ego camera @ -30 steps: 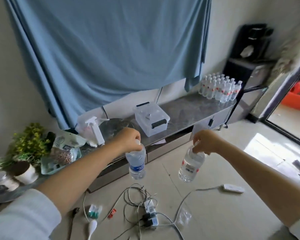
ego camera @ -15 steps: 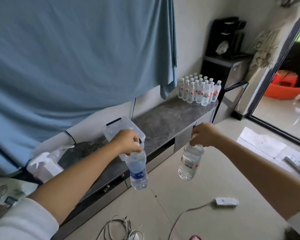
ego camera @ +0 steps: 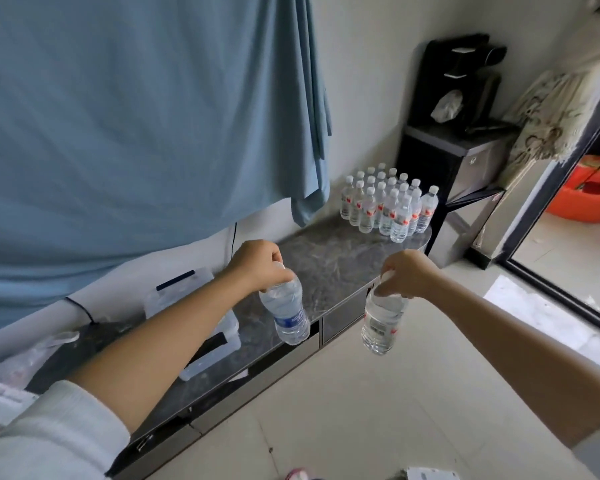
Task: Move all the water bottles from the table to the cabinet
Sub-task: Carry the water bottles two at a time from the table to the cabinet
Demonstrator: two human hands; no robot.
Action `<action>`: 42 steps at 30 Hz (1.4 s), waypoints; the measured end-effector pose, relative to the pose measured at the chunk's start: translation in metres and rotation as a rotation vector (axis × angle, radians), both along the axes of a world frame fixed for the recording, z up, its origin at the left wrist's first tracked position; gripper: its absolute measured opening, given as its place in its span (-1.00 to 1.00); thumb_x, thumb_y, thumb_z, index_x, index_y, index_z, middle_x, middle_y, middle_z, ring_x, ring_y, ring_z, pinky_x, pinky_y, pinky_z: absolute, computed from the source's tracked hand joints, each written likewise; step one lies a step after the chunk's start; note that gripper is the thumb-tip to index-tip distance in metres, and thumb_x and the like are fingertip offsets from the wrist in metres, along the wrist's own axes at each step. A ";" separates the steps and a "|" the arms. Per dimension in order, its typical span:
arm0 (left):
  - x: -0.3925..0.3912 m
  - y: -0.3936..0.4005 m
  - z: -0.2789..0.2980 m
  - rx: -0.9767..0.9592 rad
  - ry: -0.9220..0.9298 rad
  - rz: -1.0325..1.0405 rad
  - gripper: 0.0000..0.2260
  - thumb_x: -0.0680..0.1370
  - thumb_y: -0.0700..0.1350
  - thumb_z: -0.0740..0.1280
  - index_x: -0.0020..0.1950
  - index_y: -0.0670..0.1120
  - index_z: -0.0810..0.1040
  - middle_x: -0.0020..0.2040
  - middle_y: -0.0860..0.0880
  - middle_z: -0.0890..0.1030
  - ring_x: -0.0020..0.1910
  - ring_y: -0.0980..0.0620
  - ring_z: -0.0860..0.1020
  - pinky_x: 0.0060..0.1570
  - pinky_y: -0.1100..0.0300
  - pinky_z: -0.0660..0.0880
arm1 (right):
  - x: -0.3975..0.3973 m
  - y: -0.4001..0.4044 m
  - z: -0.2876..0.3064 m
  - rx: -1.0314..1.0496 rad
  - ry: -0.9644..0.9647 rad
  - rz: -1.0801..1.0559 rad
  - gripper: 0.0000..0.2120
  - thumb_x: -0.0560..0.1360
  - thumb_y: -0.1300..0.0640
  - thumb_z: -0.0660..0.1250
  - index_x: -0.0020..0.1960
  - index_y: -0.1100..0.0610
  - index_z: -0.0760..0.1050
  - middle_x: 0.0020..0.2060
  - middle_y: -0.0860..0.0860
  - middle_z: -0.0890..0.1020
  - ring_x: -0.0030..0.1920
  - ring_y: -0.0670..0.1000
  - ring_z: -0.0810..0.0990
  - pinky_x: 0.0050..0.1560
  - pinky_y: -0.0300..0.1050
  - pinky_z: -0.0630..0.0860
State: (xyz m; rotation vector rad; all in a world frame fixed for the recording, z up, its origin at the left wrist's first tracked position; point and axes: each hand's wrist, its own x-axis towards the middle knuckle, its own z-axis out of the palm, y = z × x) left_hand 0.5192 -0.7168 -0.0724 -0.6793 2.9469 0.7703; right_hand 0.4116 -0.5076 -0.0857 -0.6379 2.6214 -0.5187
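- Since a second ago the view has swung right along the long low dark marble-topped cabinet (ego camera: 329, 258); the floor cables have dropped out of sight and the far-end cluster of small clear water bottles (ego camera: 388, 204) looms larger, so I judge the carry is closing on it.
- The left hand (ego camera: 257, 266) still grips a clear blue-labelled water bottle (ego camera: 286, 311) by its neck, above the cabinet's front edge.
- The right hand (ego camera: 407, 273) holds a clear red-and-white-labelled water bottle (ego camera: 383, 320) likewise, off that edge, over the floor.
- Blue label: "AQUA…", partly readable; the other labels are illegible.
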 end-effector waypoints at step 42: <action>-0.623 0.024 -0.175 0.240 -0.304 0.414 -0.78 0.46 -0.16 0.29 0.03 -0.23 0.56 0.07 -0.17 0.63 0.08 -0.16 0.58 0.00 0.10 0.51 | -0.552 -0.024 -0.169 0.097 -0.275 0.077 -0.78 0.40 0.26 0.32 0.04 0.27 0.54 -0.18 0.05 0.43 -0.06 0.11 0.49 -0.16 -0.23 0.30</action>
